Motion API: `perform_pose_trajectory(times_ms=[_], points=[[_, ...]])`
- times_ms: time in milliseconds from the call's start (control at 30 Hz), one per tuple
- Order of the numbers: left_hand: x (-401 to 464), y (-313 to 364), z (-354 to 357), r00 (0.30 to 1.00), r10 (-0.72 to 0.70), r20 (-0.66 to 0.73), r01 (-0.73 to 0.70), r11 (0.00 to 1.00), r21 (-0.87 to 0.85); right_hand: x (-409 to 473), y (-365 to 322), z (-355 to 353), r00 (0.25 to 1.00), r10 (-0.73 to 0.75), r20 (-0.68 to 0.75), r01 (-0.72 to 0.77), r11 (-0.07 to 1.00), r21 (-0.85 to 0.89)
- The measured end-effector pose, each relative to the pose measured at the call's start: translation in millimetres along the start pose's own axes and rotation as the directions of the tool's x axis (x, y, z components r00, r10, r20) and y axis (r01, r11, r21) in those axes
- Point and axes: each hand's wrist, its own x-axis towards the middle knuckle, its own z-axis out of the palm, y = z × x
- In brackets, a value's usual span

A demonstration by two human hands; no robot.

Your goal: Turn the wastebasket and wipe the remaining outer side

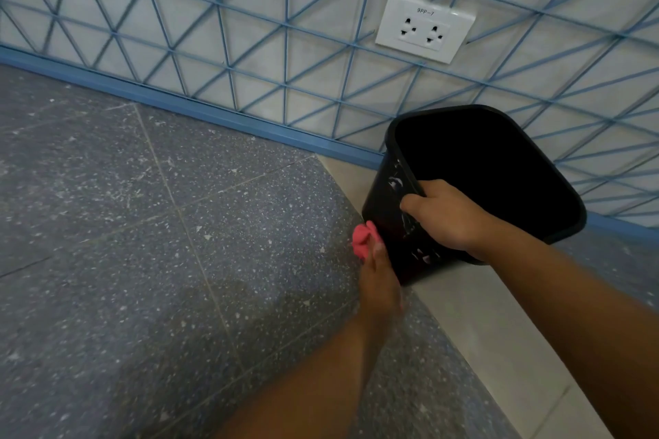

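A black bin [474,185], tilted on the speckled floor [142,242] below a wall socket [425,27], is gripped at its near rim by the right hand [445,216]. A pink cloth [363,238] is clutched by the left hand [379,281] against the bin's outer side.

Dim, even indoor light with no glare. A soft shadow lies on the floor [249,296] below the grip on the pink cloth [363,237], which looks slightly motion-blurred. Wall [249,28] lines bow at the edges.
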Motion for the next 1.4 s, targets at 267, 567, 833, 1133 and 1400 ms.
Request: perform_pose_trajectory(times_ms=[267, 567, 833, 1133, 1400], points=[[-1, 68, 11, 0.993, 0.115, -0.025, -0.117, 0.978, -0.174, 3, 6, -8, 0.986, -0.003, 0.169, -0.042, 0.964, 0.262], [12, 102, 30, 0.978, 0.167, 0.128, -0.143, 0.974, -0.176, -52, 9, -17, 0.976, -0.217, 0.011, 0.201, 0.879, -0.433], [9, 82, 36, 0.965, 0.163, 0.207, -0.143, 0.984, -0.111, -43, 12, 7, 0.955, -0.274, -0.116, 0.154, 0.789, -0.595], [5, 67, 31, 0.971, 0.174, 0.166, -0.149, 0.976, -0.157, -32, 26, -6, 0.94, -0.341, 0.017, 0.274, 0.723, -0.635], [-3, 68, 30, 0.967, 0.198, 0.16, -0.18, 0.976, -0.12, -31, 26, -6, 0.938, -0.347, 0.016, 0.283, 0.736, -0.615]])
